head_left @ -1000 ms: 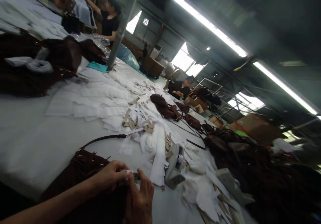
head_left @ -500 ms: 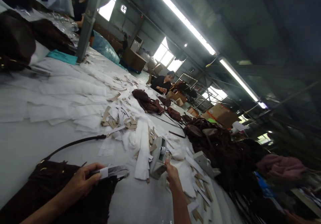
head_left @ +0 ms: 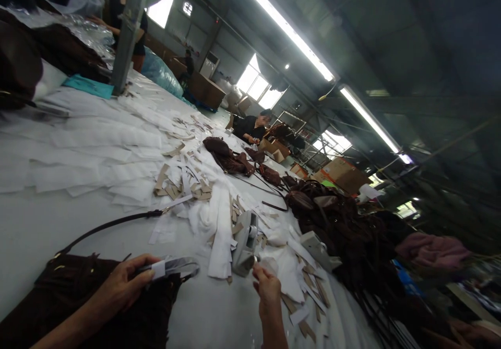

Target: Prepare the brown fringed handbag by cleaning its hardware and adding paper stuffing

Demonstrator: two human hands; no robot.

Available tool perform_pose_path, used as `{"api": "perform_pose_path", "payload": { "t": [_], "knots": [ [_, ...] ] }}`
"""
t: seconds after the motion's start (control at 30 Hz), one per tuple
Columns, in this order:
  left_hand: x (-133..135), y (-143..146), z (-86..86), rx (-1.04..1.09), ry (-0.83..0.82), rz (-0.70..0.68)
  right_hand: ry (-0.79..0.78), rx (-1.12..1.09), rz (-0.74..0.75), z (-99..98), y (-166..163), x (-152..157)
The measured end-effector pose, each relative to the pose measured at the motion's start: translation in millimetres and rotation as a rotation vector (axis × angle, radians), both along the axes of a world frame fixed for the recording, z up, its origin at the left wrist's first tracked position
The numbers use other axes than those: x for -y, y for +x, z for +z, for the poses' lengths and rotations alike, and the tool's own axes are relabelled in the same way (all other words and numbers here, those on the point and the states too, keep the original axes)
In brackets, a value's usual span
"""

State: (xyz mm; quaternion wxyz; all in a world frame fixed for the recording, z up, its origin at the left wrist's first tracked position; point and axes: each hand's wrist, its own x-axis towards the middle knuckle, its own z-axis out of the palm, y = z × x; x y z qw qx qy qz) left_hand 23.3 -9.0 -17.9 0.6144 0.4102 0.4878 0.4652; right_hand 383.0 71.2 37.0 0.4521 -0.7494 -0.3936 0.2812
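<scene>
Left hand [head_left: 121, 286] pinches a grey strap end with a white paper tag [head_left: 172, 267] over the dark brown fringed suede bag [head_left: 78, 291] on the white table [head_left: 47, 224]. Right hand [head_left: 266, 285] grips tape at the grey dispenser [head_left: 245, 242]; a skewed pull could tear it or drag the dispenser

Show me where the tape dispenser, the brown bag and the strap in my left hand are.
Tape dispenser [head_left: 245, 244]: head view, on its grey side.
Brown bag [head_left: 74, 281]: head view, on its dark top face.
Strap [head_left: 178, 266]: head view, on the wrapped part beyond the left hand [head_left: 121, 286].
</scene>
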Motion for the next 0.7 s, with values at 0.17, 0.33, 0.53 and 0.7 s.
{"api": "perform_pose_path", "payload": {
  "t": [0.17,0.33,0.53,0.7],
  "knots": [
    [-1.3,-2.2,-5.4,0.008,0.029,-0.008,0.017,0.096,0.020,-27.1,-2.8,13.7],
    [-3.6,-1.9,-5.9,0.013,0.018,-0.040,0.057,0.115,0.102,-24.8,-19.3,40.2],
    [2.3,2.9,19.6,-0.122,0.230,0.012,0.026,-0.119,0.622,-4.2,-124.5,90.8],
    [7.6,3.0,20.4,-0.221,0.320,0.016,0.061,-0.179,0.772,11.5,-196.7,98.6]
  ]
}}
